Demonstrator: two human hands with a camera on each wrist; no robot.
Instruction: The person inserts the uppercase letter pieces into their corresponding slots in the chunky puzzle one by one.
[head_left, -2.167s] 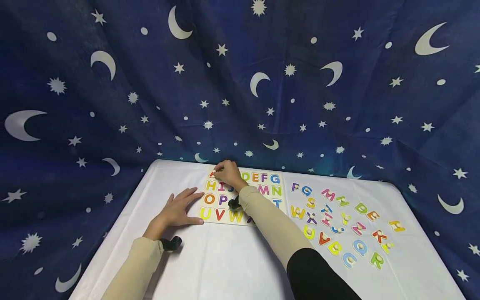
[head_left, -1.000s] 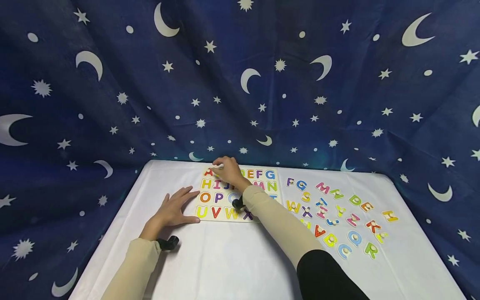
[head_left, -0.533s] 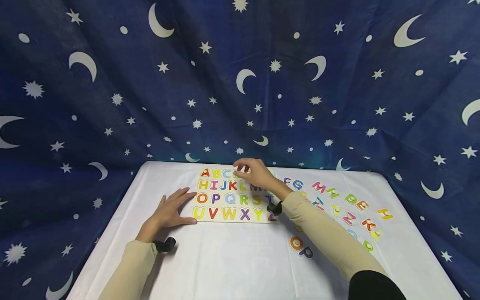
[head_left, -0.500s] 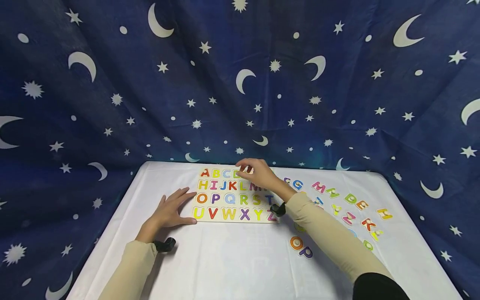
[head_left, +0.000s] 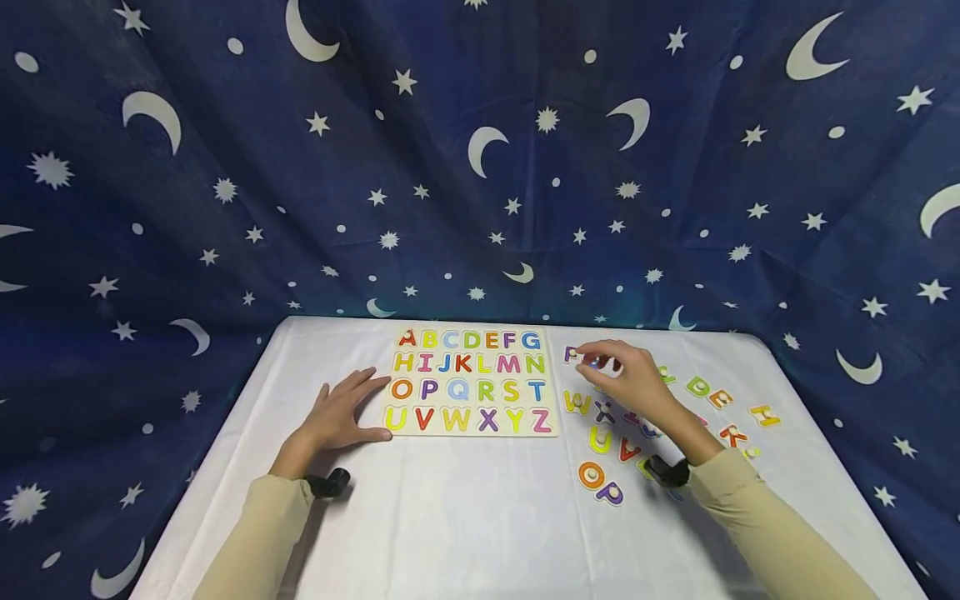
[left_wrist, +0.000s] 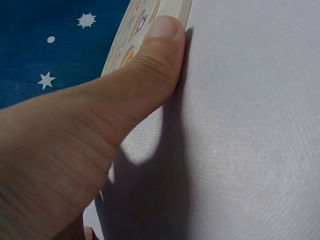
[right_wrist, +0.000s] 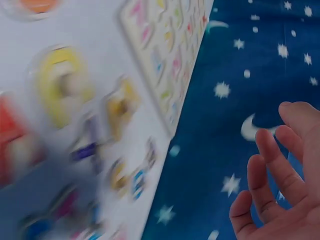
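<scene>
The cream alphabet puzzle board (head_left: 552,375) lies flat toward the back, with rows of coloured letters. At its top left corner sits a red letter A (head_left: 407,338) with a small knob. My left hand (head_left: 337,422) rests at the board's left edge, fingers spread; in the left wrist view the thumb (left_wrist: 155,60) touches the board's side. My right hand (head_left: 632,382) hovers over the loose knobbed letters, close to the purple F (head_left: 571,354) and the partly hidden blue G (head_left: 592,363). Its fingers are loosely bent and hold nothing in the right wrist view.
Several loose letter pieces lie right of the board, among them a yellow W (head_left: 577,403), an orange O (head_left: 591,476), a purple P (head_left: 610,493) and an orange H (head_left: 765,416). My right forearm hides some. A dark star-patterned curtain (head_left: 450,167) hangs behind the white table (head_left: 465,517).
My right hand has left the red A at the board's top left corner and moved right, across the board, to above the loose letters. My left hand has stayed at the board's edge.
</scene>
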